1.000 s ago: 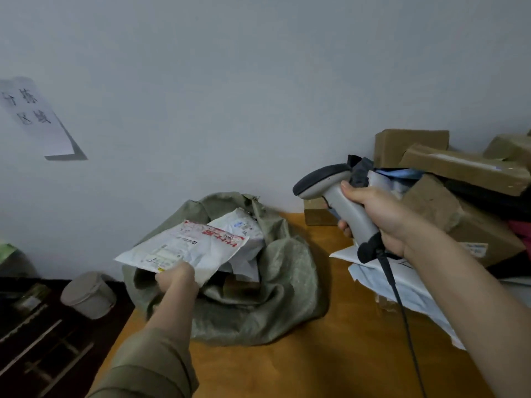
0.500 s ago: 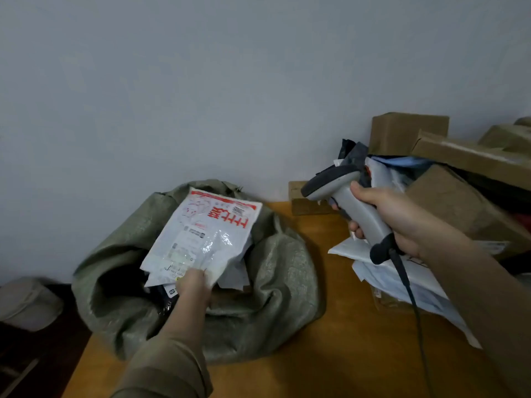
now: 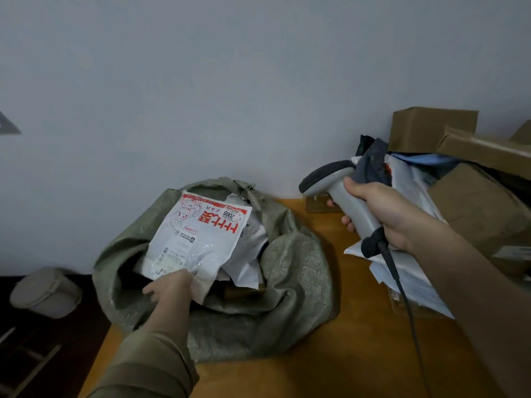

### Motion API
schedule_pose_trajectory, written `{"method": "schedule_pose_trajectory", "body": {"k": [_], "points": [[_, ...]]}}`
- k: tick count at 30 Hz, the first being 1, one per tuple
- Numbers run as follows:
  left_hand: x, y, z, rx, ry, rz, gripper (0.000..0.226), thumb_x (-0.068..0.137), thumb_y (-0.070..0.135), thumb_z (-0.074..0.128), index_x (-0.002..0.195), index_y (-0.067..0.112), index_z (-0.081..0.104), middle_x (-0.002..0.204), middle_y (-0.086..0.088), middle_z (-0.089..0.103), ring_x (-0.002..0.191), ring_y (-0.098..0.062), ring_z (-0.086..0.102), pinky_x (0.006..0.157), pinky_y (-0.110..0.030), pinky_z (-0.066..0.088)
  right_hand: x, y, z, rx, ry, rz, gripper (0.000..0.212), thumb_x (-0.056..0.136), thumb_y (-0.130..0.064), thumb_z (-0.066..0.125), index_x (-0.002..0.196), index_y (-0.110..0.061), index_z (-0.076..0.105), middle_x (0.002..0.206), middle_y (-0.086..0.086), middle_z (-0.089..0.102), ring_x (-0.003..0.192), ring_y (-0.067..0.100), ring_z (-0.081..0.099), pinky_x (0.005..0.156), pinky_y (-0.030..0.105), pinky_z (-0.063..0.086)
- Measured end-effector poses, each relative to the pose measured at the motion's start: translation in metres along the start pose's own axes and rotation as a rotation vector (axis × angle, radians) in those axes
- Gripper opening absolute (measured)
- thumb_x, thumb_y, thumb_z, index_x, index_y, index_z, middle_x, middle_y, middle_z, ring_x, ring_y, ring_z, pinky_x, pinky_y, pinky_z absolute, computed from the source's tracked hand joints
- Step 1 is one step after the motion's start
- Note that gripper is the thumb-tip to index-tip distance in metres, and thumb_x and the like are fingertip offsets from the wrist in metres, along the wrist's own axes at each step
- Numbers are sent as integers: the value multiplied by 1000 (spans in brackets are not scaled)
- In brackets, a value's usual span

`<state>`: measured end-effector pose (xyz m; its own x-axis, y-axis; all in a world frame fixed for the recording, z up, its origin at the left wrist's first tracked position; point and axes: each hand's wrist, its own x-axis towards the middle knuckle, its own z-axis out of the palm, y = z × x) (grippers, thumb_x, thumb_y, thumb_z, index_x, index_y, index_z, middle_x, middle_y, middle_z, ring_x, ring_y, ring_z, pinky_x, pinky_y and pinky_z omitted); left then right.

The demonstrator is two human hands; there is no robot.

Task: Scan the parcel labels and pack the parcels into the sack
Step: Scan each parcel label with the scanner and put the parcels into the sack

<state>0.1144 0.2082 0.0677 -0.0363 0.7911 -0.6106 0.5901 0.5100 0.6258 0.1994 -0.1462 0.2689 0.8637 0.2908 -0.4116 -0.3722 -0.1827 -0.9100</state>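
Over sack (image 3: 287, 282), parcel (image 3: 198, 237) now lower.

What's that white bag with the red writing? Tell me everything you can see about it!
The white parcel is a flat, shiny plastic mailer bag, a bit crinkled. It has big red characters, a red line drawing, the number 2005 and small labels, all upside down from here. The left hand pinches its near edge, holding it tilted over the open mouth of the green woven sack. Its far end lies over other white parcels inside the sack. The scanner isn't touching it.
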Motion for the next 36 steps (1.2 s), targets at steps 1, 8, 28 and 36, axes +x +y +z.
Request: {"method": "schedule_pose_trajectory", "body": {"k": [1,8,28,36], "points": [[-25,5,-7,-16,90,9,87,76,12,74,146,3,23,153,-20,24,137,-34,31,113,-41,25,0,-1,0,6,2,-6,49,99,-47,51,108,-2,68,85,14,65,59,16,58,58,29,51],[-85,29,10,154,267,377,76,73,7,75,136,6,32,144,-21,30,129,-37,34,103,-46,32,-18,-17,-27,103,30,-46,36,100,-42,51,104,-8,62,102,15,65,59,16,58,58,30,49],[-455,-39,226,49,-431,994,38,92,14,58,124,1,42,130,-21,47,114,-36,53,96,-45,47,-125,5,-362,347,299,-224,38,101,-42,50,105,-7,63,91,10,65,54,15,55,51,27,48],[-555,-42,295,353,-390,790,102,86,73,43,151,-1,18,152,-19,34,136,-41,36,110,-50,33,-133,10,-471,315,273,-217,39,103,-42,45,100,-8,63,90,13,62,53,14,55,52,27,46]]}}
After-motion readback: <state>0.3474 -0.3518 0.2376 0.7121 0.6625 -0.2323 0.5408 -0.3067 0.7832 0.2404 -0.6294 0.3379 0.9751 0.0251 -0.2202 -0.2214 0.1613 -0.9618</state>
